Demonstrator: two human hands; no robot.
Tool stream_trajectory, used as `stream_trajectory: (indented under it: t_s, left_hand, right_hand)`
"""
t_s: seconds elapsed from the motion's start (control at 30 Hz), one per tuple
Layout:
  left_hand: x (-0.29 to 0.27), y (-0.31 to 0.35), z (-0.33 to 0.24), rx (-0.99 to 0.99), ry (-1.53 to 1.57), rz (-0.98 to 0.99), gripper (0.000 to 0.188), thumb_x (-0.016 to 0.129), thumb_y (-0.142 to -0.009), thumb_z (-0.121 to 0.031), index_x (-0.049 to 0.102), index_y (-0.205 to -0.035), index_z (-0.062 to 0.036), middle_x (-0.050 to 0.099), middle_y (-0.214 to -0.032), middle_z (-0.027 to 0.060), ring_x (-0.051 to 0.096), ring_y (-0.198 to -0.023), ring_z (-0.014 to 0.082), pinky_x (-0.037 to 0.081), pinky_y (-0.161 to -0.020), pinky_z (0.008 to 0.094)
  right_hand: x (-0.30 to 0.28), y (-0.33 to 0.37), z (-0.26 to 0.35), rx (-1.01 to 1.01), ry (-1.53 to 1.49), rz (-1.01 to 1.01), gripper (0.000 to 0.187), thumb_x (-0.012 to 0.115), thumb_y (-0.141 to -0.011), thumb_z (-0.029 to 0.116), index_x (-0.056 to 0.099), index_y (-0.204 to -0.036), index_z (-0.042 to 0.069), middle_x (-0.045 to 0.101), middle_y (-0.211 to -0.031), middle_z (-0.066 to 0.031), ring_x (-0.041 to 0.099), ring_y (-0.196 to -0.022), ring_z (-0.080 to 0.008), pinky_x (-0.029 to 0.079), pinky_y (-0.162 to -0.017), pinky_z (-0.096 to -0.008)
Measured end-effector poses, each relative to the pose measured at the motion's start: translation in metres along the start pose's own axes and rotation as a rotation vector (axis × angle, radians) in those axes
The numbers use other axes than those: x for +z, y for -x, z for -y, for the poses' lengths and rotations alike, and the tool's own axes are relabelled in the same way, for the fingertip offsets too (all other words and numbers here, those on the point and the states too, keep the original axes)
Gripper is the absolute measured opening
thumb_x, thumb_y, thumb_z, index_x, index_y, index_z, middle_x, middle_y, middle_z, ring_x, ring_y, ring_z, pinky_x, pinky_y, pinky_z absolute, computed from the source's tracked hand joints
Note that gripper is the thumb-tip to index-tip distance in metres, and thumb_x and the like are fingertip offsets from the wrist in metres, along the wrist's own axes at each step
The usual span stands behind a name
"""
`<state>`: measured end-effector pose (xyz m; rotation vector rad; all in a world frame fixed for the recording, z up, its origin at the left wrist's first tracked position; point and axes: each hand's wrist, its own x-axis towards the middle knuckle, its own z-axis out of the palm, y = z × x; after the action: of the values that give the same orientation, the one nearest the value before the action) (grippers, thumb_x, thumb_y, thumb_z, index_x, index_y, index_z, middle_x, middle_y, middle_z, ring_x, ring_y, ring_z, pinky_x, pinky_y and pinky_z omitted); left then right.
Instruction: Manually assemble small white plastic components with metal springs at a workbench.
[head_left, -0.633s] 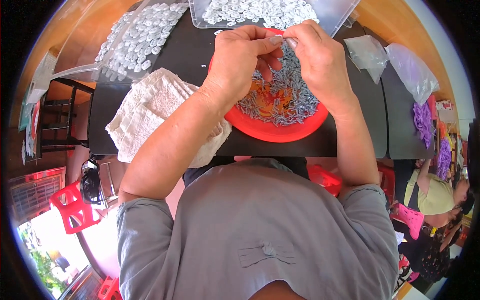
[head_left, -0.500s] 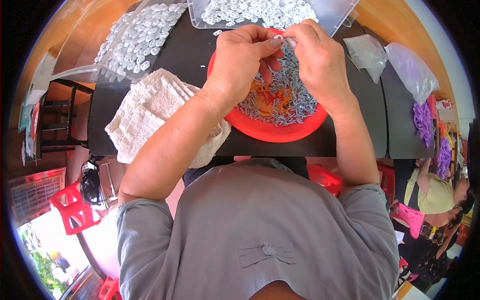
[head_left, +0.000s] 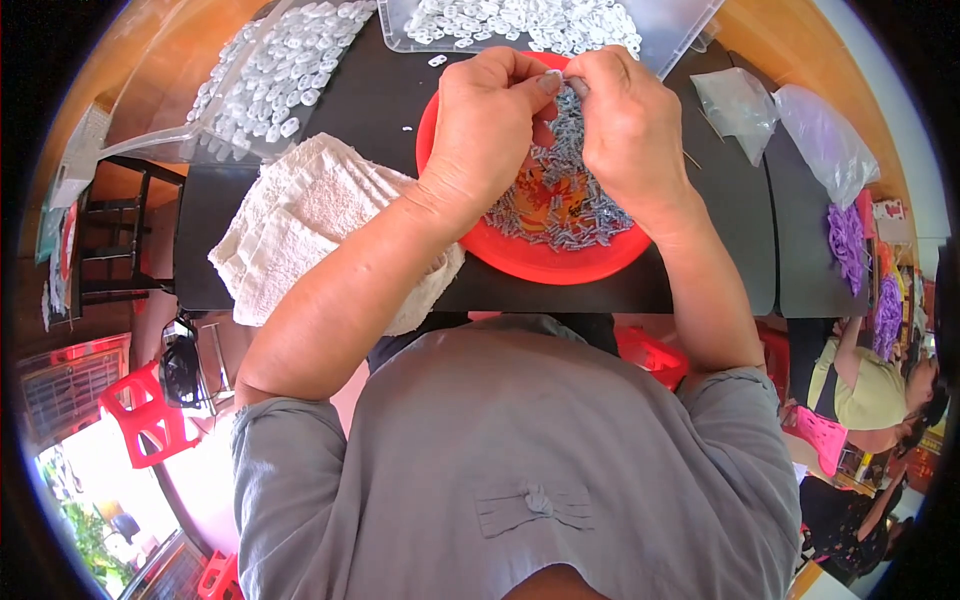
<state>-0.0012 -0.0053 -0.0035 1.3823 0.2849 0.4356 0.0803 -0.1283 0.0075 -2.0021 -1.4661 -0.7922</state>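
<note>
Both hands meet over the far part of a red basin (head_left: 560, 268). My left hand (head_left: 488, 120) is closed, with thumb and forefinger pinching a small white plastic piece (head_left: 553, 73), mostly covered by the fingertips. Against that piece my right hand (head_left: 632, 135) presses its thumb and forefinger together; whatever lies between them is too small to make out. Many short grey pin-like pieces (head_left: 590, 215) are heaped in the basin, whose patterned orange bottom shows through.
Beyond the basin stands a clear bin (head_left: 660, 45) of white oval pieces; another clear container (head_left: 200, 130) sits far left. A cream towel (head_left: 300, 220) lies by my left forearm. Plastic bags (head_left: 735, 105) rest on the right. People (head_left: 865, 385) are at the far right.
My fingertips have come closer together around the white piece, which shows less now. The right hand has turned slightly inward.
</note>
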Motion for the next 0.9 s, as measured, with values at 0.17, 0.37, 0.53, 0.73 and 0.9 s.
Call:
stream_trajectory:
  t_s: [0.17, 0.37, 0.53, 0.73, 0.9]
  left_hand:
    - [0.004, 0.002, 0.006, 0.099, -0.146, -0.089, 0.012, 0.062, -0.088, -0.005, 0.061, -0.084, 0.0057, 0.061, -0.068, 0.0068, 0.054, -0.054, 0.0111, 0.045, -0.049, 0.0266]
    - [0.003, -0.001, 0.010, 0.145, -0.195, -0.134, 0.013, 0.062, -0.089, -0.008, 0.062, -0.084, 0.0043, 0.059, -0.066, 0.0052, 0.054, -0.054, 0.0107, 0.042, -0.046, 0.0256]
    - [0.000, 0.001, 0.000, -0.054, 0.036, -0.110, 0.013, 0.059, -0.089, -0.009, 0.061, -0.084, 0.0039, 0.059, -0.065, 0.0058, 0.055, -0.052, 0.0109, 0.043, -0.041, 0.0246]
    - [-0.001, 0.000, 0.002, -0.012, 0.030, -0.083, 0.014, 0.058, -0.089, -0.009, 0.060, -0.086, 0.0039, 0.058, -0.065, 0.0050, 0.056, -0.051, 0.0096, 0.041, -0.038, 0.0234]
    - [0.000, 0.000, 0.001, -0.045, -0.038, -0.059, 0.014, 0.060, -0.092, -0.011, 0.062, -0.093, 0.0032, 0.060, -0.072, 0.0049, 0.056, -0.056, 0.0105, 0.041, -0.042, 0.0233]
  right_hand:
    - [0.010, 0.004, 0.003, 0.005, -0.016, -0.030, 0.025, 0.057, -0.071, -0.013, 0.056, -0.092, 0.001, 0.060, -0.080, -0.0137, 0.061, -0.070, -0.0336, 0.048, -0.059, -0.0390]
    - [0.021, 0.006, 0.001, 0.021, -0.067, -0.069, 0.022, 0.059, -0.074, -0.011, 0.058, -0.092, 0.002, 0.061, -0.079, -0.0126, 0.061, -0.068, -0.0297, 0.048, -0.057, -0.0363]
    - [0.012, 0.005, -0.001, 0.365, -0.446, 0.027, 0.008, 0.059, -0.088, 0.002, 0.062, -0.095, 0.003, 0.059, -0.072, -0.0038, 0.056, -0.063, -0.0113, 0.045, -0.054, -0.0276]
    - [0.005, 0.001, -0.006, 0.410, -0.531, 0.094, 0.011, 0.057, -0.094, 0.013, 0.062, -0.095, 0.003, 0.056, -0.068, 0.0009, 0.050, -0.062, -0.0056, 0.041, -0.052, -0.0229]
    - [0.003, 0.000, -0.011, 0.364, -0.456, 0.106, 0.010, 0.058, -0.094, 0.013, 0.060, -0.093, 0.003, 0.053, -0.065, 0.0003, 0.047, -0.059, -0.0063, 0.039, -0.052, -0.0234]
